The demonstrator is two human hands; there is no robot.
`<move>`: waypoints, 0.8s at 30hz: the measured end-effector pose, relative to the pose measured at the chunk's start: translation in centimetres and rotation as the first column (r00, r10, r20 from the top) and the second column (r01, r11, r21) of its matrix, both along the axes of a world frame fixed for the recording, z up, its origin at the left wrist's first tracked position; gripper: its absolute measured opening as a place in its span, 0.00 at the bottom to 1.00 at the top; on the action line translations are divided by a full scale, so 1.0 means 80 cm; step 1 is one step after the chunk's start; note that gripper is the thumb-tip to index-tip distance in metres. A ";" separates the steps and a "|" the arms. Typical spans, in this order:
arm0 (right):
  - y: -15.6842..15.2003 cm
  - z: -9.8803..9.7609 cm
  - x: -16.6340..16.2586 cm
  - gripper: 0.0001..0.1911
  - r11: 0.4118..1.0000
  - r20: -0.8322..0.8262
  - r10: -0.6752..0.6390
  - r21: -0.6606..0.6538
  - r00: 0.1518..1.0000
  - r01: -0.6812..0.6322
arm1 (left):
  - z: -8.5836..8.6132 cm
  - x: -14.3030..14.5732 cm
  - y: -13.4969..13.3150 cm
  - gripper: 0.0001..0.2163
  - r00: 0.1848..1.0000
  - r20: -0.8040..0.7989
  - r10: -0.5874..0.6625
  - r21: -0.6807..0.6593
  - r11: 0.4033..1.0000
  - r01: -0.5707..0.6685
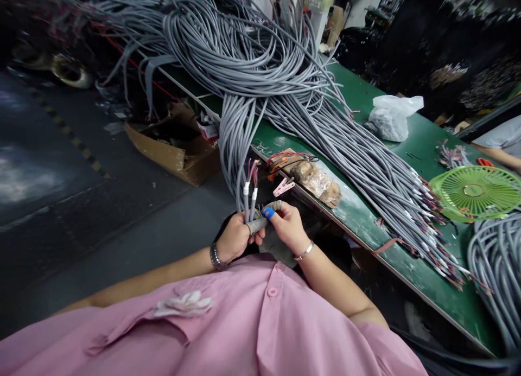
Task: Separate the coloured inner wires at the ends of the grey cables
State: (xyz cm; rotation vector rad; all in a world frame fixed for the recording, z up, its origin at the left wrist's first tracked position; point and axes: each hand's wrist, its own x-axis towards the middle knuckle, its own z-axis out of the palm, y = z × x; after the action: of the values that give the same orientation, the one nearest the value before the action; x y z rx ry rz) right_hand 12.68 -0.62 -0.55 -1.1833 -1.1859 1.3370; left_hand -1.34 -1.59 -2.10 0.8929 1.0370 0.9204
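A dark grey floor (44, 229), glossed with pale glare, lies at nine o'clock, a yellow-and-black striped line (67, 131) crossing it towards ten. The green worktop (352, 182) slants from eleven to four o'clock; a whitish post (322, 24) rises at one.

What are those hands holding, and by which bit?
The left hand holds at least two slim, round grey cables near their ends, below the short white sleeves. Whether the right hand grips anything can't be told.

Two grey cable ends (246, 205), white-collared, stand side by side, coloured wires (255, 175) spreading from their tips.
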 end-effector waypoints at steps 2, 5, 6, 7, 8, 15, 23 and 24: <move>0.003 -0.003 -0.002 0.09 0.997 -0.027 -0.068 -0.028 0.997 0.067 | 0.001 0.000 0.001 0.11 0.999 0.034 0.035 0.005 0.999 -0.035; 0.006 -0.008 -0.002 0.11 0.988 -0.099 -0.134 -0.091 0.986 0.125 | 0.001 -0.001 0.002 0.12 0.996 0.068 0.056 0.006 0.998 -0.056; 0.007 -0.009 0.000 0.12 0.987 -0.133 -0.130 -0.114 0.983 0.115 | 0.001 -0.001 0.002 0.12 0.995 0.073 0.061 0.005 0.998 -0.062; 0.006 -0.011 0.003 0.13 0.986 -0.169 -0.114 -0.137 0.979 0.091 | 0.000 -0.002 0.003 0.12 0.994 0.079 0.070 0.003 0.997 -0.071; 0.005 -0.012 0.006 0.14 0.986 -0.201 -0.089 -0.158 0.975 0.057 | 0.000 -0.002 0.004 0.12 0.993 0.087 0.084 -0.002 0.996 -0.084; -0.006 -0.011 0.017 0.16 0.976 -0.264 0.022 -0.205 0.964 -0.079 | 0.000 -0.002 0.004 0.10 0.986 0.113 0.125 -0.035 0.992 -0.122; -0.005 -0.014 0.007 0.15 0.986 -0.185 -0.078 -0.161 0.980 0.048 | -0.001 -0.001 0.000 0.10 0.985 0.099 0.142 -0.019 0.990 -0.140; -0.006 -0.016 0.007 0.15 0.985 -0.184 -0.090 -0.159 0.979 0.061 | -0.001 -0.001 0.000 0.10 0.983 0.102 0.153 -0.014 0.988 -0.152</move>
State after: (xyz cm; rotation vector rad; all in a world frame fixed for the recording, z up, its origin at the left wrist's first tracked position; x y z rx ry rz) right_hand 13.22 -1.11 -1.85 -1.1665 -0.9063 1.4680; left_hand -1.43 -1.57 -2.19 0.7601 1.0288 1.0802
